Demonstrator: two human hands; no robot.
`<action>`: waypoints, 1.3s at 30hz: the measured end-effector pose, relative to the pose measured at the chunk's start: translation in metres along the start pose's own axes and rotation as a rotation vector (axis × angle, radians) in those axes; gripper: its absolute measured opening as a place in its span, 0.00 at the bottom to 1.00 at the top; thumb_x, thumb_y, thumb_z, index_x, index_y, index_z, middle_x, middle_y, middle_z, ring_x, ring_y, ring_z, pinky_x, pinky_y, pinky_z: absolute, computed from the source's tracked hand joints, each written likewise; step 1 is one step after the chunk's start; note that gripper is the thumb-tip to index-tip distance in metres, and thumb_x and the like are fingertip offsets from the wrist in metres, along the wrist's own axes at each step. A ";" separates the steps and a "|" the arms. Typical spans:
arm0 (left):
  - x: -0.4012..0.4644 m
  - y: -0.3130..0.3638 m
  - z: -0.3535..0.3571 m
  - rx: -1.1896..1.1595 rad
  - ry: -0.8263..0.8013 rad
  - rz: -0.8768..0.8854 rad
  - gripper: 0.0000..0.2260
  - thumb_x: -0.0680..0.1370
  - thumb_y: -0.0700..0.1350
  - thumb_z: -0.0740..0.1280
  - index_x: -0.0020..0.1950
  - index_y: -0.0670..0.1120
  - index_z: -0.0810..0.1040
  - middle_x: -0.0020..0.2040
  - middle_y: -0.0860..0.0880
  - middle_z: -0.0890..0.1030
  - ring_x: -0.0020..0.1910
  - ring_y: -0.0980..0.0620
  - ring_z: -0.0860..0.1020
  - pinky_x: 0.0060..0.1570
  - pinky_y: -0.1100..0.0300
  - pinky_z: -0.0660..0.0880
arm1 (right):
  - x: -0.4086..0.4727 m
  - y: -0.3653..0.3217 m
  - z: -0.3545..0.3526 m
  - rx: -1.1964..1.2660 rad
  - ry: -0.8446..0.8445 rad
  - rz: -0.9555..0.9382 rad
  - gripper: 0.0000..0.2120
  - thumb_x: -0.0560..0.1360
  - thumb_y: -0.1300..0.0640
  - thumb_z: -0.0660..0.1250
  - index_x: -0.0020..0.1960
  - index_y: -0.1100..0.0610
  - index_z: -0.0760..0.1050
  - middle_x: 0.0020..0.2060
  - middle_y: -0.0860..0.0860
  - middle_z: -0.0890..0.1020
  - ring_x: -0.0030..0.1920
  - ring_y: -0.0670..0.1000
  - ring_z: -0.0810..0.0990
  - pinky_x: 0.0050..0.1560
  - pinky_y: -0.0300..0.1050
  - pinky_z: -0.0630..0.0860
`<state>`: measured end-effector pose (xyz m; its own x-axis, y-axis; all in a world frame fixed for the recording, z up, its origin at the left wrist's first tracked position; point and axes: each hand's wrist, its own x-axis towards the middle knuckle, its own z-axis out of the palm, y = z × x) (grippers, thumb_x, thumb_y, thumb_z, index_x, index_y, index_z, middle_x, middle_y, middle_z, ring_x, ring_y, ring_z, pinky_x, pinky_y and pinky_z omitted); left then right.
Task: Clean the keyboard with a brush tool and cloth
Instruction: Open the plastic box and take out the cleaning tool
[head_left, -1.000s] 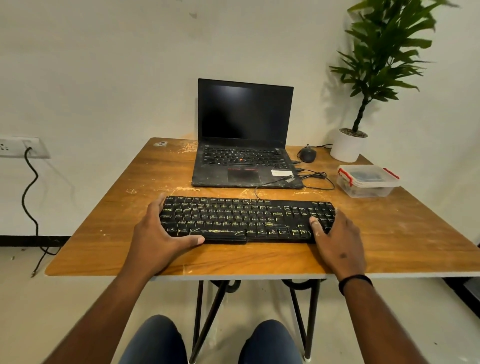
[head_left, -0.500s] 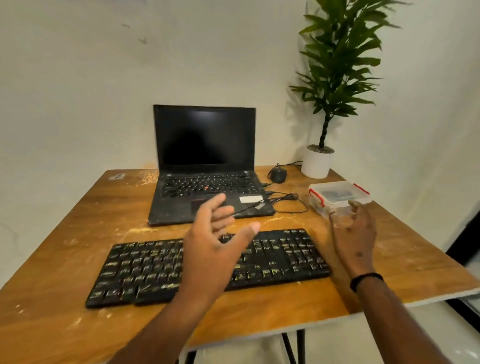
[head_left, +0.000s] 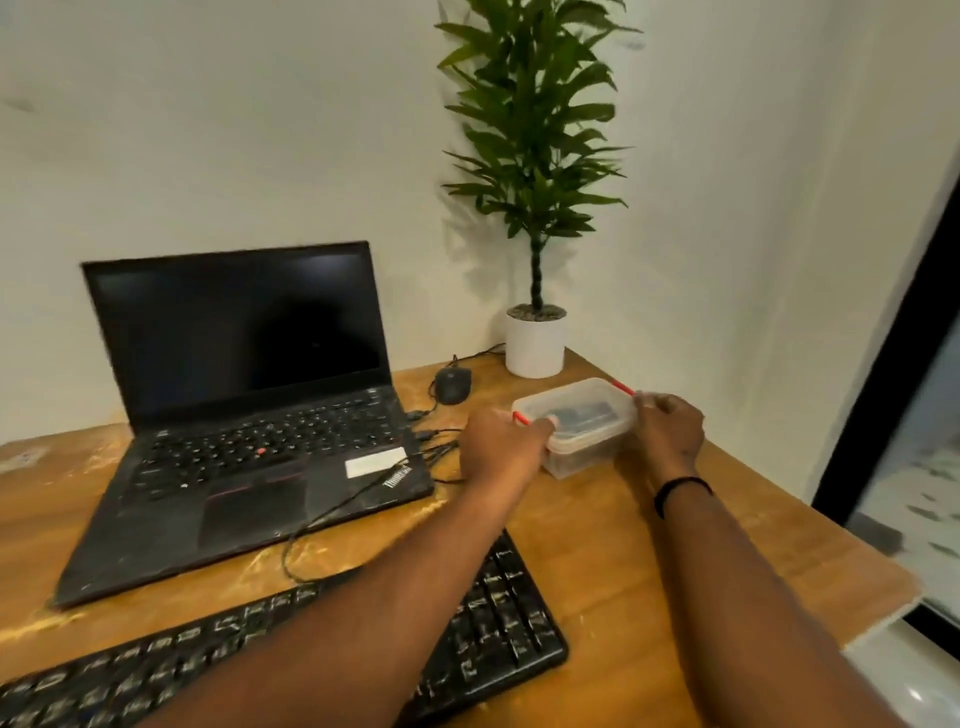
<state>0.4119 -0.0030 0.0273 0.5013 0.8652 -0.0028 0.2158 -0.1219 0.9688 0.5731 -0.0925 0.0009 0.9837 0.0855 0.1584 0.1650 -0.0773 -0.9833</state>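
A black keyboard (head_left: 498, 623) speckled with yellowish dust lies at the near edge of the wooden table (head_left: 675, 545); my left forearm crosses over its middle. At the back right sits a clear plastic box (head_left: 582, 441) with red lid clips and dark items inside, too blurred to name. My left hand (head_left: 501, 447) grips the box's left end at the red clip. My right hand (head_left: 667, 431) grips its right end. The box rests on the table with its lid on. No brush or cloth shows outside the box.
An open black laptop (head_left: 249, 431) stands at the back left, its cable looping toward the keyboard. A black mouse (head_left: 453, 384) and a white potted plant (head_left: 535, 338) sit behind the box. The table's right edge (head_left: 883, 613) lies close to my right arm.
Both hands left the keyboard and reached to the plastic box, closing on its two ends. My view swung right and moved closer to the table.
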 end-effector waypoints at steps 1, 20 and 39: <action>0.008 0.000 0.008 -0.034 0.022 -0.048 0.14 0.72 0.51 0.77 0.49 0.43 0.81 0.45 0.46 0.85 0.41 0.49 0.84 0.37 0.58 0.80 | 0.000 0.001 0.000 -0.022 -0.010 -0.015 0.07 0.78 0.59 0.67 0.48 0.60 0.82 0.43 0.52 0.80 0.46 0.52 0.77 0.49 0.43 0.73; 0.036 -0.011 0.015 -0.173 0.150 -0.162 0.06 0.77 0.35 0.72 0.53 0.39 0.80 0.49 0.42 0.83 0.36 0.49 0.85 0.35 0.56 0.84 | -0.002 0.000 -0.002 0.031 0.044 0.071 0.11 0.76 0.55 0.71 0.37 0.59 0.80 0.32 0.50 0.80 0.33 0.46 0.77 0.33 0.36 0.71; 0.023 -0.012 0.010 -0.137 -0.025 -0.306 0.10 0.78 0.36 0.70 0.58 0.35 0.77 0.49 0.37 0.84 0.30 0.44 0.85 0.23 0.61 0.77 | 0.004 0.000 -0.006 0.009 0.056 0.107 0.10 0.77 0.58 0.68 0.38 0.59 0.80 0.34 0.51 0.80 0.34 0.48 0.77 0.36 0.38 0.74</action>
<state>0.4292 0.0135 0.0127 0.4514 0.8393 -0.3031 0.2458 0.2097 0.9464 0.5774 -0.0978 0.0021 0.9982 0.0217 0.0567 0.0581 -0.0745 -0.9955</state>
